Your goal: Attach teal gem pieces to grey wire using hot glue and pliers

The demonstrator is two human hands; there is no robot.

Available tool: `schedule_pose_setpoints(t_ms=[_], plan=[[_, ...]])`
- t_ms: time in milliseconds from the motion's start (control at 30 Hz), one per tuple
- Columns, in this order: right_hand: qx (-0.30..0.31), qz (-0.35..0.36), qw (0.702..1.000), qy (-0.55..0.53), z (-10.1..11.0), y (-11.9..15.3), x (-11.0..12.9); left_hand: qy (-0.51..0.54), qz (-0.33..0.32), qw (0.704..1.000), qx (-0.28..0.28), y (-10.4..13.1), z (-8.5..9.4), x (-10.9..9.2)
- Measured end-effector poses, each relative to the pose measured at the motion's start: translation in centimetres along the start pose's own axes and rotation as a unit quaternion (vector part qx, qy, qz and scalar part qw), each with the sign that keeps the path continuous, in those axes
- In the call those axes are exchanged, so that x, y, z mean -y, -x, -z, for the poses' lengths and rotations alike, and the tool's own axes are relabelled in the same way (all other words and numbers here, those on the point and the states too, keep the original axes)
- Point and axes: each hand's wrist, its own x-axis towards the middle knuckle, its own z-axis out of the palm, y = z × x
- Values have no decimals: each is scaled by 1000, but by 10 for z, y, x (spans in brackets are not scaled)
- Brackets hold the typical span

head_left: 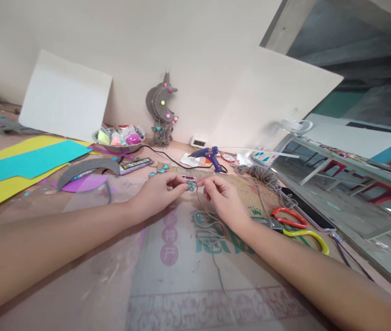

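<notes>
My left hand (161,195) pinches a small teal and grey piece (191,185) between thumb and fingertips, above the cardboard at the middle of the table. Just right of it, my right hand (223,197) has its thumb and fingers closed on a thin grey cord (199,197). That cord hangs from between the hands and lies in loose loops on the printed cardboard (181,285), with its tail running toward me. Two similar teal pieces (163,168) rest behind my left hand. The fingertips of both hands are close together.
A blue glue gun (211,156) stands behind my hands. To the right lie a grey cord bundle (267,179), red-and-yellow scissors (299,225) and a phone (307,209). A bowl (119,140), coloured sheets (37,161) and a grey arc (88,169) are left. A moon ornament (163,103) hangs behind.
</notes>
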Motion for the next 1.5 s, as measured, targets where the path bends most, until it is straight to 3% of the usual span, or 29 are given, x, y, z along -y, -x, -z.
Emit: schedule_pose_setpoints(t_ms=[300, 533, 667, 967, 1500], plan=[[87, -54, 993, -54, -8, 1, -5, 8, -35, 999, -1, 0, 1, 0], [67, -60, 995, -33, -6, 2, -1, 10, -26, 999, 46, 1, 1, -1], [71, -67, 994, -47, -7, 1, -2, 7, -48, 998, 38, 0, 1, -1], [68, -57, 995, -41, -7, 2, -4, -38, -27, 998, 38, -1, -1, 0], [73, -47, 996, -33, -8, 1, -7, -7, -23, 999, 39, -1, -1, 0]])
